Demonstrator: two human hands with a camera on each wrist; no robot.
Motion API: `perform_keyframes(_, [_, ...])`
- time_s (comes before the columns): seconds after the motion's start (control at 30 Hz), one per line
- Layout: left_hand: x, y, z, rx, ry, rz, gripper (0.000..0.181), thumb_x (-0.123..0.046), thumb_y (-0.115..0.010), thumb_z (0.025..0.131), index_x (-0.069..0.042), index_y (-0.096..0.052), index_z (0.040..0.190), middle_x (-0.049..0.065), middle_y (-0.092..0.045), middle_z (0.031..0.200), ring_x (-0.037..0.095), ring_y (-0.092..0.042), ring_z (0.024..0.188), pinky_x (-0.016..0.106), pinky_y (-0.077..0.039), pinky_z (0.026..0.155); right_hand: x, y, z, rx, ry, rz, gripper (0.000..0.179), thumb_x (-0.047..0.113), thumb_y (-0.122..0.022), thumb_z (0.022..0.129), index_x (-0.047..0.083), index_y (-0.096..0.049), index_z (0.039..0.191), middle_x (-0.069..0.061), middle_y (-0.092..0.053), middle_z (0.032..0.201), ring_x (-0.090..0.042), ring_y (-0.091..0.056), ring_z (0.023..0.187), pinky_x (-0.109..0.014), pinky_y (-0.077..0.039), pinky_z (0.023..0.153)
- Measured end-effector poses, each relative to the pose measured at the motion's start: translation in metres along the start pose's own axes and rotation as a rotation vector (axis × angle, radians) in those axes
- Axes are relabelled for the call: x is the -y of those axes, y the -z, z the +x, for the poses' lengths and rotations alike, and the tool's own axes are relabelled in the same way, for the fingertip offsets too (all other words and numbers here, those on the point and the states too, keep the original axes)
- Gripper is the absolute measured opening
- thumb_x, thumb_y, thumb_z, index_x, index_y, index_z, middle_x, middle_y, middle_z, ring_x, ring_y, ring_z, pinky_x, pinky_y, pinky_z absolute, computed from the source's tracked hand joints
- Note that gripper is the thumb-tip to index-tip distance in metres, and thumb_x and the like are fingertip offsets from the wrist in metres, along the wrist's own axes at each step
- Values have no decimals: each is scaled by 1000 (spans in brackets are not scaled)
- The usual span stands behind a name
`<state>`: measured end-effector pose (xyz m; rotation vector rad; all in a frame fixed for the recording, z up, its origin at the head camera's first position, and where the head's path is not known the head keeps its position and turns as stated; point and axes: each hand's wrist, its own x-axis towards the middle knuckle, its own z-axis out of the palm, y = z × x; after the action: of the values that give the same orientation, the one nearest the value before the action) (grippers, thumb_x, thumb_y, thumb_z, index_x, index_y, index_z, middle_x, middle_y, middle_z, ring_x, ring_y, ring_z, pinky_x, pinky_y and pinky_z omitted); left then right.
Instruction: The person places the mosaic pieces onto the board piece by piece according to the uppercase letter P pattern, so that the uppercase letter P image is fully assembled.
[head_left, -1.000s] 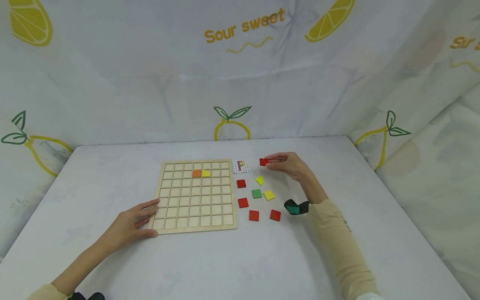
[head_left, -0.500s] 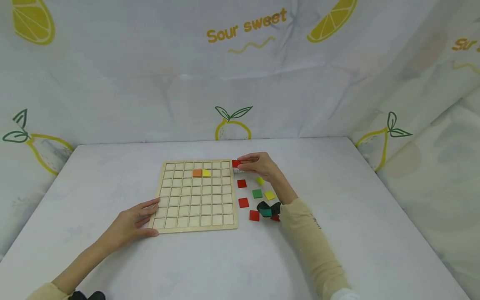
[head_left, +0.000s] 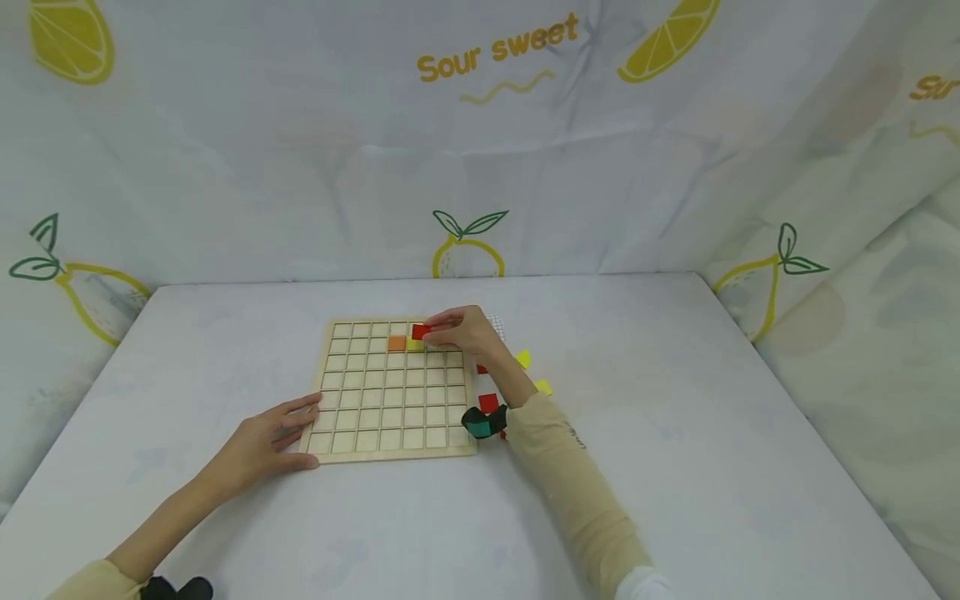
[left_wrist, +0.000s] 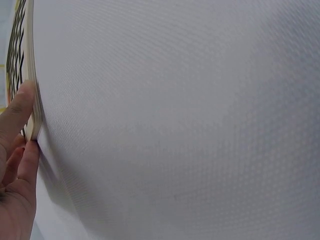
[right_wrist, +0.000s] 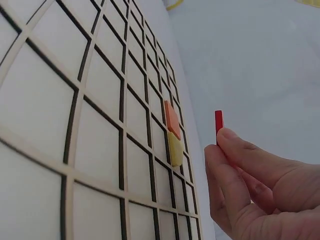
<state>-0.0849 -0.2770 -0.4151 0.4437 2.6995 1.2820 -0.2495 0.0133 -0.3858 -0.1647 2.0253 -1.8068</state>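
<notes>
Red square tile (head_left: 419,332), pinched between thumb and fingers of the right grip (head_left: 467,327); held above the far part of the wooden grid board (head_left: 390,457), near the far rim. Seen nearly edge-on from the right wrist, apart from the board's surface. In the head view, overlapping part of a yellow piece (head_left: 413,345) set in the grid. Just left of that, in the same row, second from the far rim: an orange tile (head_left: 397,343), seated in its own cell. Left grip (head_left: 258,442) at the board's left side: fingers extended, fingertips on the rim, thumb at the near left corner; pressing or merely resting, not clear. Board flat on the white desk (head_left: 675,467). Right of the board, partly hidden by the right grip and forearm: a small gridded card (head_left: 496,325), a loose red tile (head_left: 488,403), slivers of other red ones, a yellow rounded piece (head_left: 523,358), a yellow tile (head_left: 543,387) nearer. Black and teal band (head_left: 484,422) at the right wrist, overlapping the board's right rim in view; beige sleeve (head_left: 570,475) next to it. Beyond the desk, pale cloth (head_left: 300,167) printed with lemons and "Sour sweet".
</notes>
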Motion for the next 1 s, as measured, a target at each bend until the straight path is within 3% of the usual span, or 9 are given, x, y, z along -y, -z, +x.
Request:
perform_keyframes(0.17, [1,0,1,-3,-33,-12,76,-13,-83,69,17,-47,129,25,-38,145,44,-43,124,28,-51,95,-1,-19,5,-11,44,-46,27,-7,-71,82,-11,-66,108,-23,-68,102,-19,-68,78,-35,-61,82])
perform_keyframes(0.37, [-2,0,2,-2,-13,1,74,-11,-83,69,18,-48,128,26,-39,144,43,-44,124,30,-52,94,0,-41,15,-96,76,-257,21,0,-77,79,-4,-71,98,-17,-71,94,-19,-66,81,-19,-59,67])
perform_keyframes(0.57, [-3,0,0,1,17,-8,77,-11,-82,69,17,-45,131,25,-38,146,42,-44,125,31,-52,95,5,-57,22,-136,101,-434,15,1,-79,78,-2,-73,91,-15,-72,90,-25,-66,89,-21,-57,70])
perform_keyframes(0.7, [-2,0,0,2,6,-24,77,-10,-82,70,18,-45,130,26,-37,146,43,-43,125,31,-51,95,5,-63,25,-141,101,-486,13,0,-79,76,-2,-74,88,-14,-71,89,-27,-62,93,-23,-56,68])
perform_keyframes(0.87, [-2,0,1,-1,5,-22,74,-9,-82,69,18,-47,129,26,-38,145,43,-43,125,31,-51,95,5,-68,26,-146,97,-554,13,1,-80,76,0,-74,88,-11,-69,89,-29,-54,107,-33,-54,88])
perform_keyframes(1.0, [-2,0,2,0,14,-12,74,-9,-83,69,18,-47,129,26,-38,145,43,-44,125,31,-52,95,6,-72,27,-125,115,-601,13,1,-79,78,0,-74,90,-12,-69,93,-30,-53,108,-34,-55,88])
